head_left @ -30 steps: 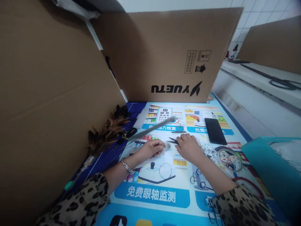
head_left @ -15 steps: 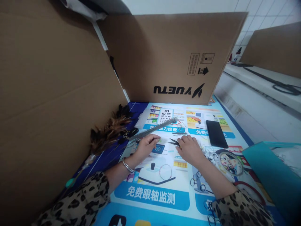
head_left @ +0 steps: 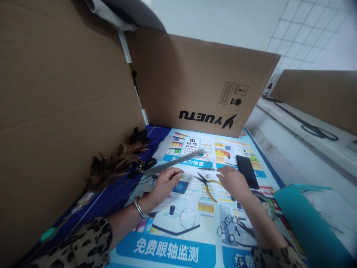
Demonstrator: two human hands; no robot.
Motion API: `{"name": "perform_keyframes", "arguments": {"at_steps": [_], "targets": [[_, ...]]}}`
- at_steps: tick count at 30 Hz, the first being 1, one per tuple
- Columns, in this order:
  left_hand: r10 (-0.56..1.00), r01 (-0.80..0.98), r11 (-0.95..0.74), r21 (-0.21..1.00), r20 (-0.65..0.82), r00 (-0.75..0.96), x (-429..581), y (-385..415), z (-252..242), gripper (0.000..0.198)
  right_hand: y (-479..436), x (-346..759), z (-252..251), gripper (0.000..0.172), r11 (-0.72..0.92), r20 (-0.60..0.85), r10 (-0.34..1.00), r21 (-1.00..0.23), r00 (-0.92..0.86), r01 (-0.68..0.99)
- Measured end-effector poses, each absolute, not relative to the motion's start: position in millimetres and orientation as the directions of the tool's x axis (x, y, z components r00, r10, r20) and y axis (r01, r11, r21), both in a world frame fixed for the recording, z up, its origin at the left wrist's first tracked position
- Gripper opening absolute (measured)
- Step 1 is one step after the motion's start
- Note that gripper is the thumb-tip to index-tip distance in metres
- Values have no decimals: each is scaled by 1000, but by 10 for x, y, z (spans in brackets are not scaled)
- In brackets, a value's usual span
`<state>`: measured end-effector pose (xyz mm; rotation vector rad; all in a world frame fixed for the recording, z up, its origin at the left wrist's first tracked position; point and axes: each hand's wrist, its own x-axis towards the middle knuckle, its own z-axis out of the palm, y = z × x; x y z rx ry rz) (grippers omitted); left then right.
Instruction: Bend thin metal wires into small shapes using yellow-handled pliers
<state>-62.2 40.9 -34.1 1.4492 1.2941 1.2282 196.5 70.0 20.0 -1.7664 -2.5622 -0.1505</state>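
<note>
Pliers (head_left: 206,182) on bench (head_left: 205,223) betw. hands, L hand (head_left: 166,183) pinched narrow (can't tell on what), R hand (head_left: 233,181) loosely spread nr short wires (head_left: 206,169): best lift 1 at a time, lightly, clear of pliers.

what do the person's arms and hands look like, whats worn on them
Both sleeves are leopard print, dark spots on a paler ground, ending on the forearms. The left hand and right hand are ungloved. A silvery bangle circles the left wrist.
</note>
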Motion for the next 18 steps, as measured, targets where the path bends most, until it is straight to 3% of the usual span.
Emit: {"name": "perform_keyframes", "arguments": {"at_steps": [3,7,10,18], "targets": [[987,183,-159,970,156,33,-626,412,-335,21,868,2067,320,30,231,76,968,88,-238,969],[984,202,-174,964,165,60,-636,429,-347,20,1157,2053,336,23,123,25,992,-130,-121,984],[984,216,-177,960,165,71,-645,449,-381,21,1381,1978,227,19,68,-5,998,-171,-70,983],[980,205,-187,961,168,106,-647,482,-466,20,1790,1901,-171,27,-45,16,999,-264,51,964]]}}
